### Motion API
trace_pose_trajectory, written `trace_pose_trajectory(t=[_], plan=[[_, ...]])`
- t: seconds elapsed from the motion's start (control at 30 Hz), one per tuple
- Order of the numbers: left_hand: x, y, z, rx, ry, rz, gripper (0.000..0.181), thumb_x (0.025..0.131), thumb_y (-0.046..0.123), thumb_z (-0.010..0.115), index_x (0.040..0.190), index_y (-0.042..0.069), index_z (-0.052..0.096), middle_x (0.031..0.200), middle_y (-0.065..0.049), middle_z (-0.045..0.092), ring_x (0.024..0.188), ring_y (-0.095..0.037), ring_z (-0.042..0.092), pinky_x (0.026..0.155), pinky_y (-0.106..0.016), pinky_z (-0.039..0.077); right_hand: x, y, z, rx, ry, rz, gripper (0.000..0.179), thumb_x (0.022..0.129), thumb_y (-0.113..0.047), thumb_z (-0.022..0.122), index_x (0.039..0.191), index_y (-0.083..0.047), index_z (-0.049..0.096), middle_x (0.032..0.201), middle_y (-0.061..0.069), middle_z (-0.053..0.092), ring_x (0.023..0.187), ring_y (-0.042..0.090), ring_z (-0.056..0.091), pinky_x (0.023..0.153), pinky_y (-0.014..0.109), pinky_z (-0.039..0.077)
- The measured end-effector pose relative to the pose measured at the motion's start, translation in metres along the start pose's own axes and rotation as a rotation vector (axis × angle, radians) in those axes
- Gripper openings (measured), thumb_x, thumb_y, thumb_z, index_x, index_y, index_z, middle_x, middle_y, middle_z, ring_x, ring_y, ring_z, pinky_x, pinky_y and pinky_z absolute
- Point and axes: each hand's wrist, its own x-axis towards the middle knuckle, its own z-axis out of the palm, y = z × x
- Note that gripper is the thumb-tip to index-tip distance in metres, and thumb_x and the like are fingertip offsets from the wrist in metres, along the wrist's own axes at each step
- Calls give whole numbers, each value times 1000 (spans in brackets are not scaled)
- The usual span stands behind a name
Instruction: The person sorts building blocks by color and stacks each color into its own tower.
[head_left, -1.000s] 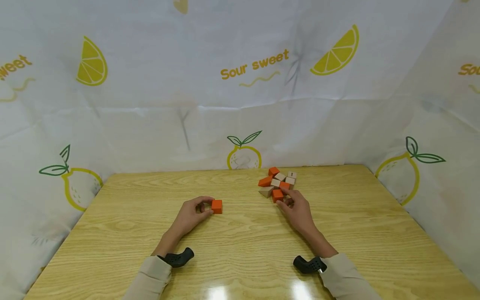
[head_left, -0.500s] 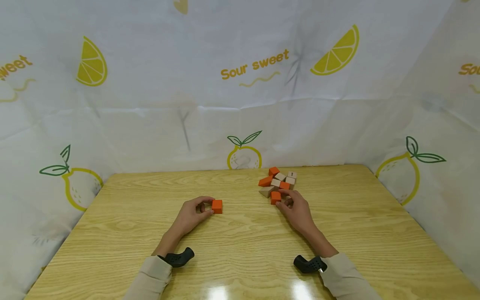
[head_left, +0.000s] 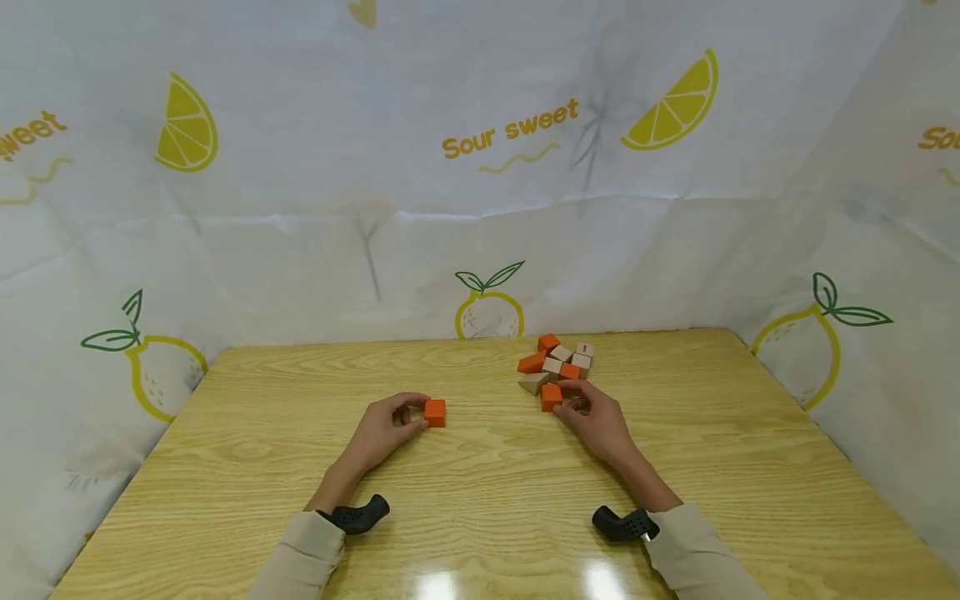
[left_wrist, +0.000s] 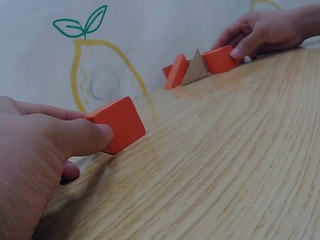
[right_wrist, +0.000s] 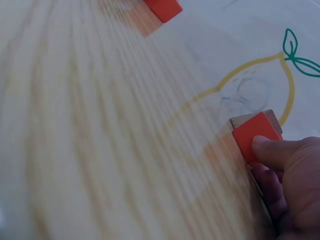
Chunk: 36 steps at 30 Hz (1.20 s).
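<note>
Left grip (head_left: pixel 380 427) on smooth orange block (left_wrist: pixel 124 124)

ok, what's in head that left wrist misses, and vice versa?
Head only: sleeves, black wrist pieces, "Sour sweet" lettering.

Left wrist only: no extra object I can make out, just a closer look at the left thumb on the left orange cube.

Both: left hand pinching that cube, right hand pinching the right orange cube, tan wedge, table, printed backdrop.

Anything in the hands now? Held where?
Left hand: orange block, pinched by near and far sides at its left end. Right hand: second orange block, likewise, at its right end.
</note>
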Motion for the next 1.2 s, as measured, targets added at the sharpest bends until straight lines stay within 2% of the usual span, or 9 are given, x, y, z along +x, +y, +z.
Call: trace_pose_trajectory(t=[0.53,0.93,1.07,1.2], plan=[[1,-1,0,-2,0,2,33,87,17,73,119,12,66,80,4,57,68,-15,49,62,-29,41,-2,-5,0,17,18,21,35,87,-14,73,118,-4,61,91,9,64,81,21,62,69,29,49],[0,-2,1,9,15,21,33,86,17,74,118,11,66,79,3,57,67,-14,49,62,-29,40,-2,-5,3,78,59,-14,39,86,-17,73,121,-5,61,109,12,65,91,24,64,74,30,51],[0,-2,1,3,16,21,33,86,17,74,117,11,66,79,3,58,67,-14,49,61,-29,40,-4,-13,5,115,63,-38,38,87,-14,72,122,-3,61,110,13,64,92,27,64,74,28,51],[1,-2,1,3,11,17,33,86,18,73,117,12,66,80,4,58,67,-14,49,61,-29,41,-10,-37,3,141,60,-60,37,87,-6,71,120,4,60,107,19,64,91,35,63,73,28,51]])
